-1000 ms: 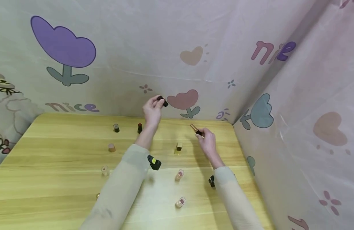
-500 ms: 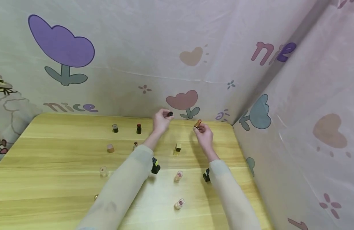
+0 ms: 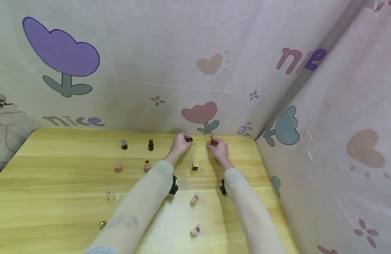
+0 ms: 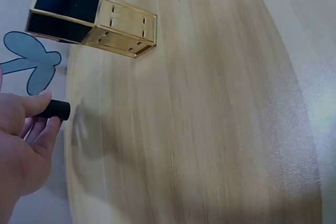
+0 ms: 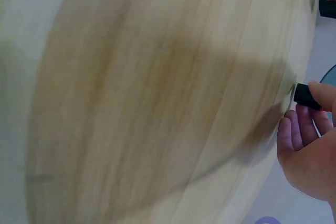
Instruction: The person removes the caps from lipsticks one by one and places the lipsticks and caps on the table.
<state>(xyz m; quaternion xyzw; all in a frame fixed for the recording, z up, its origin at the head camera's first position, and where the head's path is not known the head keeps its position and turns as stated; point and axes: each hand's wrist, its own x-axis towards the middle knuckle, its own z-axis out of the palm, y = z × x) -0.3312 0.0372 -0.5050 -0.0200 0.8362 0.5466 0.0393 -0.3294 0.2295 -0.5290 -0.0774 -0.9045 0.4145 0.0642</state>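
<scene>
Near the table's back edge, my left hand point(image 3: 181, 142) pinches a small black lipstick cap point(image 4: 59, 109) between thumb and fingers. A short way to its right, my right hand point(image 3: 219, 149) holds an uncapped lipstick point(image 3: 210, 140) by its black base point(image 5: 305, 96), the gold part pointing up. Cap and lipstick are apart. Nearer the front, between the two forearms, a gold square lipstick tube point(image 3: 194, 167) with a black top stands on the table; it looms large in the left wrist view. The right fingers partly hide the lipstick's base in the head view.
Left of the left arm stand a dark red lipstick point(image 3: 151, 145), a rose-gold one point(image 3: 147, 166), a black clear-topped cap point(image 3: 123, 144), a pinkish cap point(image 3: 118, 167) and a clear cap point(image 3: 110, 194). Two clear-pink lipsticks point(image 3: 195, 199) stand in front. A patterned curtain point(image 3: 135, 70) hangs behind.
My left hand has come down and to the right with the black cap. My right hand has shifted slightly left, and its lipstick has turned from slanting to nearly upright.
</scene>
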